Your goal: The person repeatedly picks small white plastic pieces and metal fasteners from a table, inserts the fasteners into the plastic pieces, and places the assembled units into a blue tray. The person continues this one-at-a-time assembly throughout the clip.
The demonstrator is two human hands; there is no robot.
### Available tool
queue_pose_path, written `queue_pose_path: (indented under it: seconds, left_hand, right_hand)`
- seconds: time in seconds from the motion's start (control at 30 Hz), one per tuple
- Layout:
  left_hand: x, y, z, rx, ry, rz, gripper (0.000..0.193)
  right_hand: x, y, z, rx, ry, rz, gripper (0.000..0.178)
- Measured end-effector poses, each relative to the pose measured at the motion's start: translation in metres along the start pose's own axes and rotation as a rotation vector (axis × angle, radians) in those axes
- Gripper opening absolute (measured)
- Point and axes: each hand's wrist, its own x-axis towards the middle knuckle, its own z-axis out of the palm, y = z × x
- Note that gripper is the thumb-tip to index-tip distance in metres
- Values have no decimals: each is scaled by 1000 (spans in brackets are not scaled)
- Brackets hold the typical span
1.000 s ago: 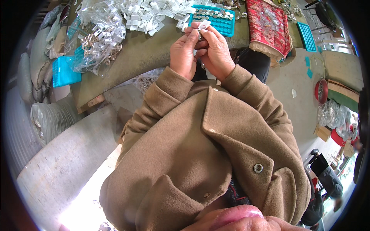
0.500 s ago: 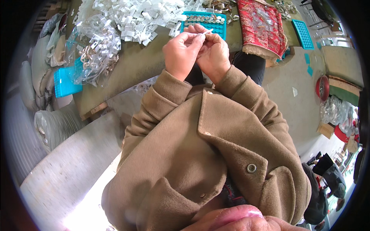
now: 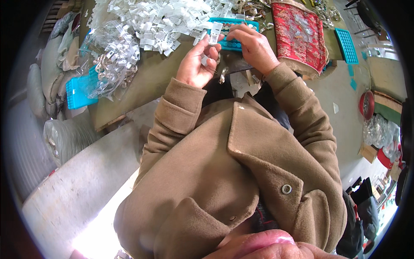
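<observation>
My left hand [image 3: 199, 62] is raised above the near edge of the table. Between its thumb and fingers it grips a small white, translucent plastic holder [image 3: 215, 33]. A shiny metal piece [image 3: 223, 75] dangles just below that hand's fingers; what it hangs from is hard to make out. My right hand [image 3: 256, 45] is over the turquoise tray [image 3: 234, 20], its thumb and fingertips drawn together near the tray's small round pieces. Whatever sits in that pinch is too small to tell.
White plastic holders [image 3: 159, 21] lie heaped across the table [image 3: 142, 80]. Clear bags [image 3: 114, 56] and a stack of turquoise trays [image 3: 79, 91] are at the left. A red patterned cloth [image 3: 299, 39] lies at the right, with another turquoise tray [image 3: 346, 45] beyond it.
My hands, earlier close together around a small white piece, have come apart. The left now holds the plastic holder up; the right has moved right, over the tray. The dangling metal piece has come into view.
</observation>
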Motion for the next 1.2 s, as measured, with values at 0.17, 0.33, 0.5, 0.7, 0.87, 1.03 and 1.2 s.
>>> queue_pose_path:
  seconds: [0.17, 0.33, 0.5, 0.7, 0.87, 1.03, 1.2]
  left_hand:
    - [2, -5, -8, -39, -49, -37, 41]
    - [0, -7, 2, 90, -67, 11, 39]
    - [-4, -8, 10, 123, -105, 38, 36]
    - [-11, -17, 21, 260, -117, 222, 27]
    - [-15, -27, 30, 533, -43, 451, 24]
    - [-14, -34, 34, 679, 167, 519, 20]
    - [-12, -31, 32, 655, 111, 373, 20]
  right_hand:
    - [2, 20, 0, -73, -107, -167, 26]
    - [2, 25, 5, -35, -69, -180, 24]
    - [6, 11, -12, 10, 61, -170, 22]
    - [-14, -45, 1, 806, 99, 411, 43]
    - [-24, -56, -6, 872, -80, 677, 21]
    - [-29, -63, -34, 975, -104, 726, 17]
    - [-41, -44, -68, 888, 92, 679, 16]
